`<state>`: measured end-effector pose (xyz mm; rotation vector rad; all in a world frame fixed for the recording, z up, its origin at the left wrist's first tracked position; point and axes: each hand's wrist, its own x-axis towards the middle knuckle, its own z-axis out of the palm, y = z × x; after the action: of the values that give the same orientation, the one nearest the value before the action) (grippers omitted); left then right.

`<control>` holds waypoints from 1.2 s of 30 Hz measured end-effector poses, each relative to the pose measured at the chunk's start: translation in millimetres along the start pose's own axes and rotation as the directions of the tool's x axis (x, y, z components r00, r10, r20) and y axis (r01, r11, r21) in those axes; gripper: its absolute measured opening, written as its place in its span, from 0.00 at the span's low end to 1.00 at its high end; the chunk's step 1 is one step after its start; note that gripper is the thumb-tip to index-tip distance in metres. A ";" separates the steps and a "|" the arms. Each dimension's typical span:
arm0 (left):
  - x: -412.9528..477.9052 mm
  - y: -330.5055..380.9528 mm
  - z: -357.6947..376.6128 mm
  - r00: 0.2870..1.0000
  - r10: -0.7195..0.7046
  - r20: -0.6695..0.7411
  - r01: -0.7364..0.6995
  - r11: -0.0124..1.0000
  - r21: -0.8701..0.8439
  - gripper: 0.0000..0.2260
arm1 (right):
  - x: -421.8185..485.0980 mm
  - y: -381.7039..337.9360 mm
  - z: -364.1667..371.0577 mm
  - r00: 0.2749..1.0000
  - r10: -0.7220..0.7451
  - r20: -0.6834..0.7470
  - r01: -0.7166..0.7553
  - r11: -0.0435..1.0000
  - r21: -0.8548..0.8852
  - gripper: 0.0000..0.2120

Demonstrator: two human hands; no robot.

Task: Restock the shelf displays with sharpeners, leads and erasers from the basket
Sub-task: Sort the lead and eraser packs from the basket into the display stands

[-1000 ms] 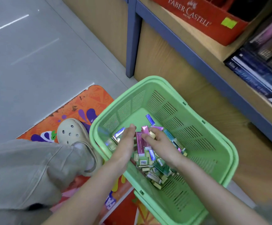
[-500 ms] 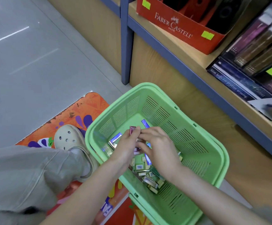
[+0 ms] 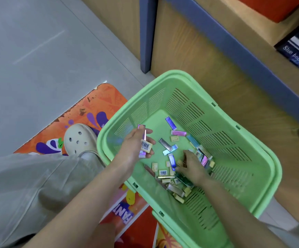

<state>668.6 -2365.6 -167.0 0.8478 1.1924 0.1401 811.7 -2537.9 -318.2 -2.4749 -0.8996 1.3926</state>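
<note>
Left hand (image 3: 135, 148) lifted off pile (image 3: 170, 178), holds packs (image 3: 146, 146) | right hand (image 3: 192, 170) digs in basket (image 3: 179, 74) (grip hidden)

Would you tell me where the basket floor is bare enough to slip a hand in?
Bare: the basket floor's far corner, between its slotted walls and the purple packet. Crowded: the near side, where the right hand rests on the pile.

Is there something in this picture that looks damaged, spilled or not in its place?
Only the orange floor sticker: its far edge is scuffed and chipped near the corner. The small packs lie loose and jumbled in the green basket, none on the floor.
</note>
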 end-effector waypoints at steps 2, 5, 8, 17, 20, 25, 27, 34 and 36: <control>4.9 -0.7 -2.5 1.000 -0.009 0.008 0.009 1.000 0.003 0.15 | 5.9 2.4 8.6 1.000 -0.008 -0.028 0.005 0.996 -0.090 0.38; 12.2 -2.6 -4.8 1.000 -0.025 0.011 0.025 1.000 -0.015 0.15 | 15.5 -3.1 15.6 0.995 -0.087 -0.053 0.069 0.958 -0.279 0.36; 17.8 -5.9 -4.3 0.999 -0.035 0.012 0.036 0.999 -0.019 0.16 | 20.2 -7.9 27.8 0.987 -0.156 0.039 0.160 0.940 -0.301 0.30; 26.7 -12.9 0.6 0.997 -0.065 0.032 0.065 0.998 -0.002 0.15 | 36.2 -15.9 26.7 0.983 -0.134 0.126 0.171 0.921 -0.351 0.10; 25.7 -14.3 2.0 0.999 -0.039 0.030 0.038 0.999 0.026 0.08 | 37.8 -17.1 14.4 0.970 -0.111 0.216 0.169 0.948 -0.269 0.10; 32.6 -23.3 5.1 1.000 -0.004 -0.021 0.007 0.988 0.151 0.07 | 25.1 -23.8 -5.9 0.979 -0.020 0.201 0.015 0.999 0.030 0.12; 36.1 -28.0 7.5 0.998 -0.022 -0.059 0.029 0.992 0.122 0.06 | 15.6 -39.3 -20.6 0.997 -0.039 0.059 0.025 0.975 0.219 0.13; 39.2 -41.8 23.5 0.995 -0.096 -0.012 0.096 0.995 0.001 0.12 | -30.2 -108.9 -45.4 0.981 -0.159 -0.115 0.196 0.768 0.610 0.10; 36.5 -42.2 27.9 0.994 -0.105 0.004 0.105 0.994 -0.025 0.12 | -37.4 -114.8 -41.4 0.970 -0.234 -0.066 0.239 0.862 0.448 0.15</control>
<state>693.4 -2390.1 -218.8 0.7618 1.2272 0.0677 782.8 -2460.9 -220.7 -1.9494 -0.7404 1.3230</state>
